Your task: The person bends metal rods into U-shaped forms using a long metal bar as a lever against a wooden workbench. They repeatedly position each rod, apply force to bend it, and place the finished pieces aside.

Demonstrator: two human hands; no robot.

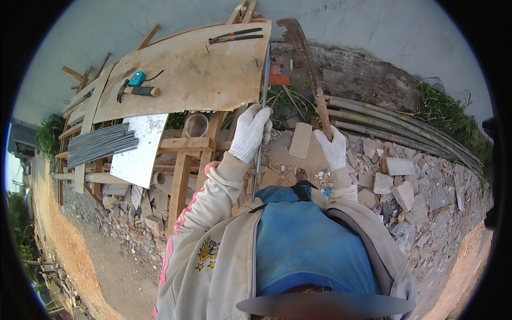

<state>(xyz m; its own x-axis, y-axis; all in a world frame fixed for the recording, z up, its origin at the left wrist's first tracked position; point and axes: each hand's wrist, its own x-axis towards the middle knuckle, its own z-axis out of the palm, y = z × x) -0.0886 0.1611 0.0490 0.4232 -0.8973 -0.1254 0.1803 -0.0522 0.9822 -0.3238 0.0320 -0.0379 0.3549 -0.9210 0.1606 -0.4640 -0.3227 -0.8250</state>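
In white work gloves, my left hand (249, 133) is closed around a thin grey metal rod (258, 169) beside the right edge of a plywood board (181, 64). The rod runs from near my body up along that edge. My right hand (333, 149) grips the lower end of a long rusty bending wrench (311, 69). Its notched, hooked head points away from me, right of the board's far corner. On the board lie black-handled pincers (237, 36), a hammer (138, 90) and a teal tape measure (137, 79). Several nails or pins stick up from it.
A bundle of grey rods (101, 145) lies across a white panel (140, 152) at the left. Wooden framing (181, 184) supports the bench. Bamboo poles (394, 128) lie at the right, near rubble (402, 194). A red-orange block (280, 71) sits beyond my left hand.
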